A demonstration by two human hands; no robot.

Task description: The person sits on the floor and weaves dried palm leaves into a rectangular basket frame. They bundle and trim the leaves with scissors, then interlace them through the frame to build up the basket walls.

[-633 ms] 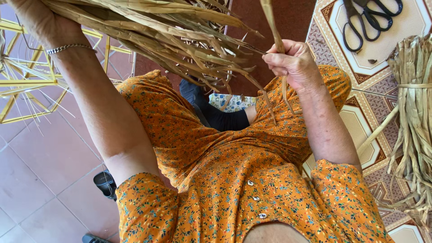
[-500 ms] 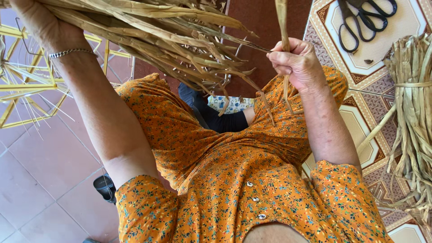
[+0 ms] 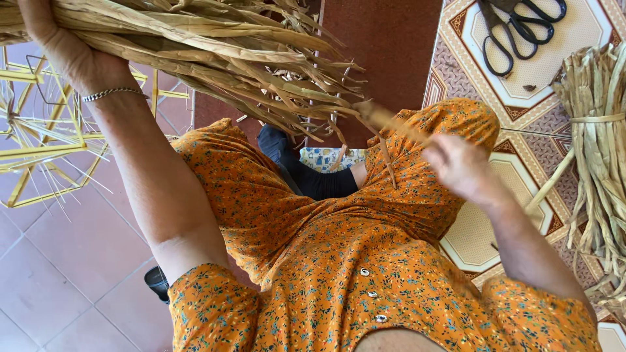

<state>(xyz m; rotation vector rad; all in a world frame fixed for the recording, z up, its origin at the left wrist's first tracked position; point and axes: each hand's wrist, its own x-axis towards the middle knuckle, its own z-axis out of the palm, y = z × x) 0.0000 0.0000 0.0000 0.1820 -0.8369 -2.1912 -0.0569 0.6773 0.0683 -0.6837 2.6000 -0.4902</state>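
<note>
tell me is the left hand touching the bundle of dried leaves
Touching. The head view shows the left hand clasped around the bundle of dried leaves, holding it up.

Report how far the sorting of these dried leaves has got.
Done: one tied bundle lies on the patterned mat, black scissors beside it. In hand: the left hand grips a big loose sheaf while the right hand draws out one strip. Left: most of the sheaf is unsorted and untied.
</note>
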